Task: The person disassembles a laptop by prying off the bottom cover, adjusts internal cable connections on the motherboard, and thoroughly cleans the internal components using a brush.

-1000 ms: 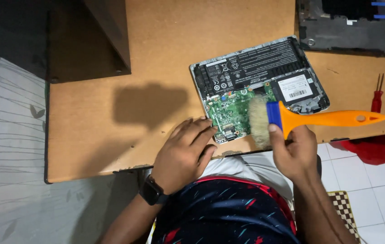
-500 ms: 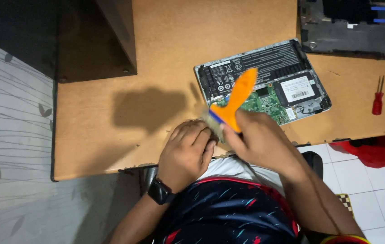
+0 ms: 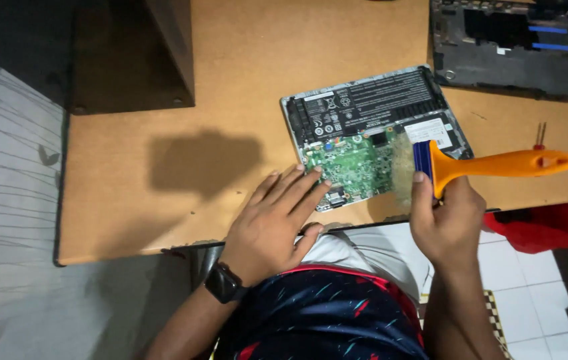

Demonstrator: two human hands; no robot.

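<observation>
Brown fibreboard desk [image 3: 231, 87], seen from above, with pale tiled floor [image 3: 531, 300] below its near edge.

Right hand [image 3: 445, 217]: fingers closed around the neck of a brush [image 3: 497, 163], thumb laid against the blue band. Orange handle is pointed right, long axis roughly level; pale bristles are set on the right end of the green circuit board [image 3: 354, 167], just left of the fingers.

Left hand [image 3: 274, 223]: flat, fingers spread, nothing gripped; fingertips pressed on the near-left corner of the opened laptop [image 3: 371, 113]. Watch [image 3: 224, 283] worn on the wrist.

Black battery is seen behind the board. Detached dark cover [image 3: 511, 47] far right. Red screwdriver [image 3: 539, 137] just behind the handle. Red cloth [image 3: 557, 227] below. Nothing lies between bristles and board.
</observation>
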